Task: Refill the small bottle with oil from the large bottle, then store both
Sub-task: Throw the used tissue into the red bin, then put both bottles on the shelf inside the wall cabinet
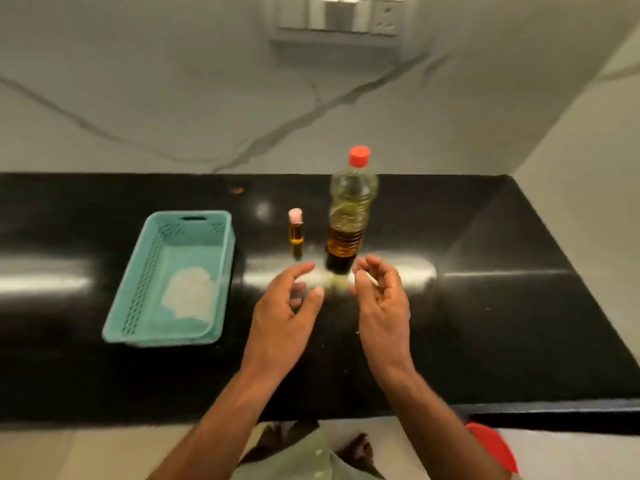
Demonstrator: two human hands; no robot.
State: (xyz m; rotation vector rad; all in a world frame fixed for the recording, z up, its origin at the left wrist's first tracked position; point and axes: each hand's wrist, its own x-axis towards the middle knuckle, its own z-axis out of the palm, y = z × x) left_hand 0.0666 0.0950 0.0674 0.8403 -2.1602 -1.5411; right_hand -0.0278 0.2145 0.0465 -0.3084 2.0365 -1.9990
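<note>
A large clear bottle (349, 216) with a red cap stands upright on the black counter (502, 289), dark oil filling its lower part. To its left stands a small bottle (296, 237) with a pale pink cap and amber oil. My left hand (287, 313) hovers in front of the small bottle, fingers relaxed and spread, holding nothing. My right hand (382, 303) hovers just in front of the large bottle with loosely curled fingers; a thin pale streak crosses them and I cannot tell whether it is a held object. Neither hand touches a bottle.
A teal plastic basket (135, 306) lies on the counter at the left with a white cloth or paper (188, 292) inside. A marble wall with a switch panel (339, 15) rises behind. The counter's front edge runs near my body.
</note>
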